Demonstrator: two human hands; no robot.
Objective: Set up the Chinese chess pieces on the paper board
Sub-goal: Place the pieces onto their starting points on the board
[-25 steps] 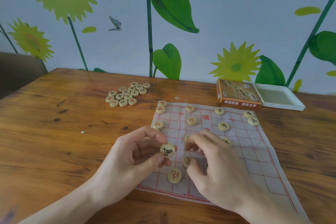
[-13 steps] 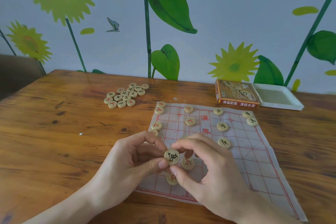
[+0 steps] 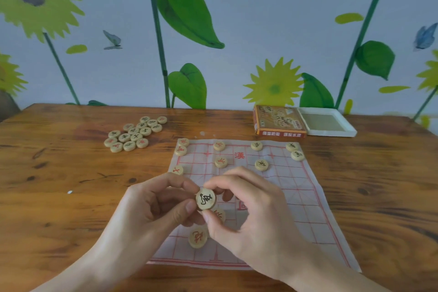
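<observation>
step: hand-off | left hand and right hand both pinch piece, face up for reading | pile unplaced beside board

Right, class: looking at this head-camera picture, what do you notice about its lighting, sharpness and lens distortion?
Head view: soft, even light, only faint shadows under the hands; the black-marked piece pinched by the left hand and right hand reads sharply; the loose pile of pieces is softer; the table's far edge bows, a wide-angle effect.
</observation>
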